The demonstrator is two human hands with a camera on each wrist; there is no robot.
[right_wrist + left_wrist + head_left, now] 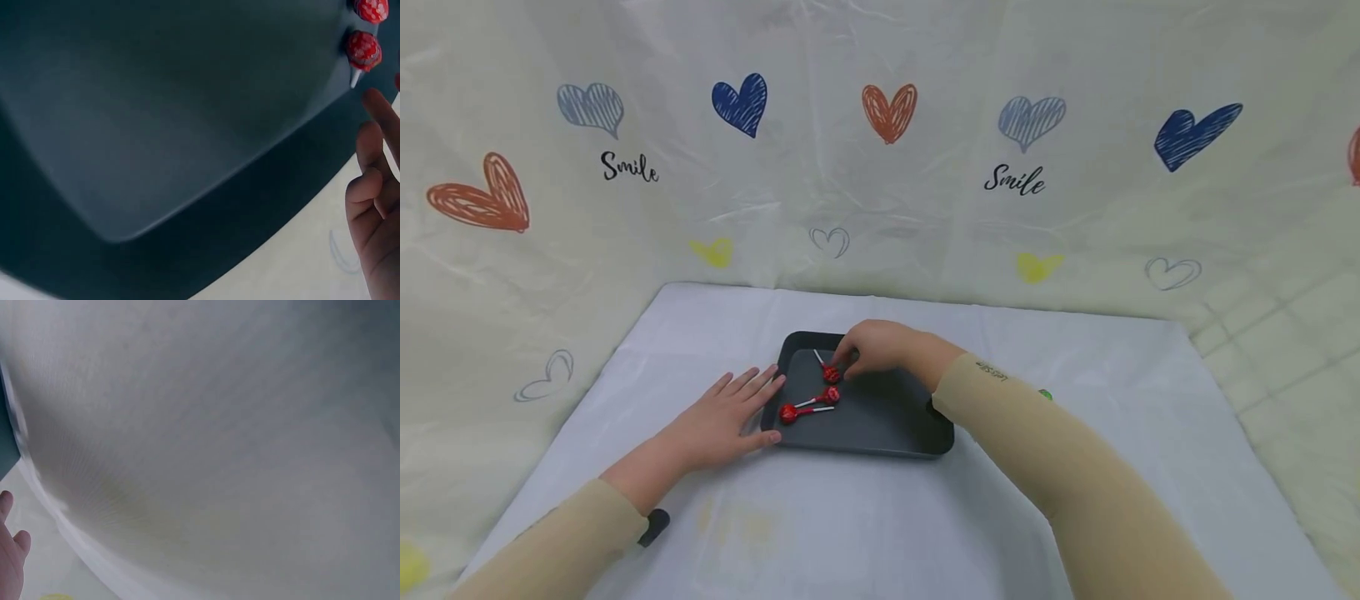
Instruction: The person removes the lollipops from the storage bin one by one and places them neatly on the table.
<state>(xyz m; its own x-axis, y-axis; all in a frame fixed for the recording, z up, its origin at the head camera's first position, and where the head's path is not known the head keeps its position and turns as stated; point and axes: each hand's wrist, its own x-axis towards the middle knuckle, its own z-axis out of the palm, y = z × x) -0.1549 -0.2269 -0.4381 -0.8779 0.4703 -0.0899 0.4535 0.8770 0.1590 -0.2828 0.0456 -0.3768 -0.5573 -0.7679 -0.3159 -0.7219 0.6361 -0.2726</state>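
Observation:
Three lollipops in red wrappers with white sticks lie at the left side of a dark grey baking tray (pixel 880 425). My right hand (pixel 880 346) reaches over the tray's back edge. Its thumb and index finger close in around the head of the rearmost lollipop (pixel 831 374), whose stick points back and left. A second lollipop (pixel 832 394) and a third lollipop (pixel 787 413) lie nearer the front. With fingers spread, my left hand (pixel 722 425) rests at the tray's left rim; only part of that hand (pixel 9 565) shows in the left wrist view.
A white cloth (pixel 865 525) covers the table under the tray. Partly hidden behind the right forearm is a small green thing (pixel 1046 393). A backdrop (pixel 880 192) printed with hearts hangs behind the table. A dark object (pixel 655 527) shows beside the left sleeve.

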